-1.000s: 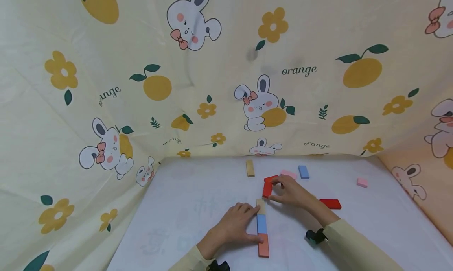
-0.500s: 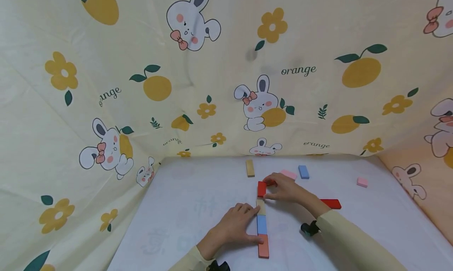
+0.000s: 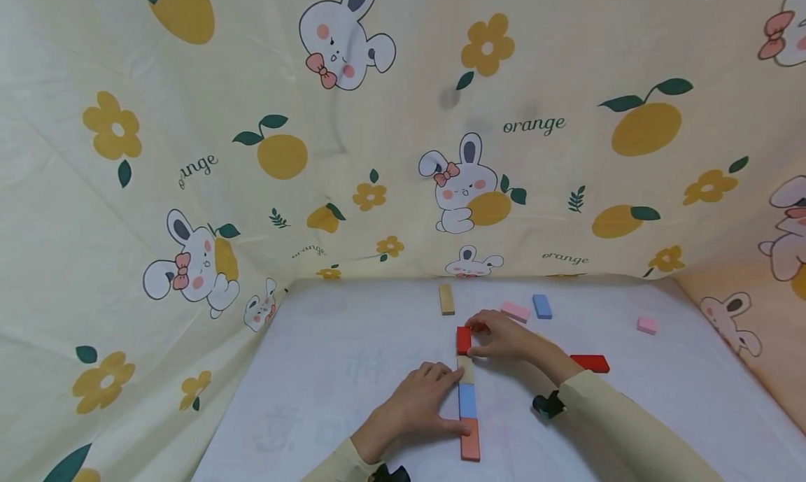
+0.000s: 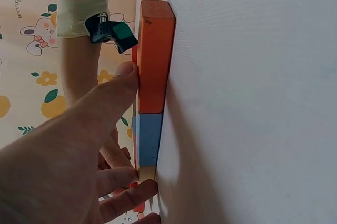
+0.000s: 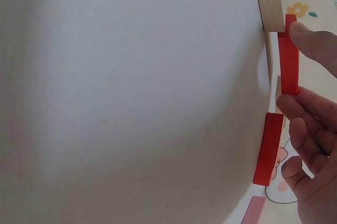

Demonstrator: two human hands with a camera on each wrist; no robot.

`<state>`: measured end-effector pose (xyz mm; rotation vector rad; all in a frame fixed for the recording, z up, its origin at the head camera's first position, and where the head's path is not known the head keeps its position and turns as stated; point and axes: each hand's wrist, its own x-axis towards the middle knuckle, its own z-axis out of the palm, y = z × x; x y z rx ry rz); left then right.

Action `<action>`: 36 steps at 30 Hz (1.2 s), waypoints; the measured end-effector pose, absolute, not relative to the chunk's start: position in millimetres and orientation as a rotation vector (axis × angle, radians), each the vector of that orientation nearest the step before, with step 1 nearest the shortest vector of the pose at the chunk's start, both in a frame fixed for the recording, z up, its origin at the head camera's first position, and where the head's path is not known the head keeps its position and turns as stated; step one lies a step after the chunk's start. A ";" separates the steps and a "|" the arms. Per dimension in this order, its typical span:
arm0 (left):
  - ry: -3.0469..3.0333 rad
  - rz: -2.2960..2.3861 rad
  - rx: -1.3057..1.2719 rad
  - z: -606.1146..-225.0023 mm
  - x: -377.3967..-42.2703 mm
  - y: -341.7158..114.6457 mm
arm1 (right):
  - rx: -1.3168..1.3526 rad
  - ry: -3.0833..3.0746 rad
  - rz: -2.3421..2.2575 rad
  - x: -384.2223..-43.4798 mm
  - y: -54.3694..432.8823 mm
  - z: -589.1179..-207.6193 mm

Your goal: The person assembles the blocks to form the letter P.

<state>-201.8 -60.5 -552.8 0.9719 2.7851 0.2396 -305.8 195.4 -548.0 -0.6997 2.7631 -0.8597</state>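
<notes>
Cream cloth (image 3: pixel 378 216), rabbit-and-orange print, behind white bench (image 3: pixel 308 349). Right hand (image 3: pixel 506 336) pinches bright red block (image 3: pixel 463 341), smooth, straight-edged, between thumb and finger, at row's 12 o'clock end. Toward 6 o'clock: pale wooden block (image 3: pixel 465 371), blue block (image 3: pixel 467 401), longer orange block (image 3: pixel 470 448). Left hand (image 3: pixel 412 403) at row's 9 o'clock, fingers apart, thumb touching orange block. Farther off from right hand: tan piece (image 3: pixel 446 299) at 10, pink piece (image 3: pixel 515 312) at 1, blue piece (image 3: pixel 542 306) at 2.
</notes>
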 end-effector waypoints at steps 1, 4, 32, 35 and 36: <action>2.788 0.236 0.974 -553.2 -201.8 -60.3 | -0.701 2.758 -0.861 -306.2 195.5 -548.6; 2.793 0.232 0.976 -554.0 -201.8 -59.8 | -0.705 2.742 -0.860 -307.6 195.8 -549.8; 2.798 0.242 0.953 -553.9 -201.1 -60.0 | -0.695 2.711 -0.807 -306.6 193.4 -543.5; 2.794 0.258 0.949 -553.5 -201.3 -60.1 | -0.692 2.711 -0.799 -305.8 192.6 -541.2; 2.792 0.264 0.947 -553.3 -201.4 -60.1 | -0.694 2.714 -0.790 -305.6 192.3 -540.1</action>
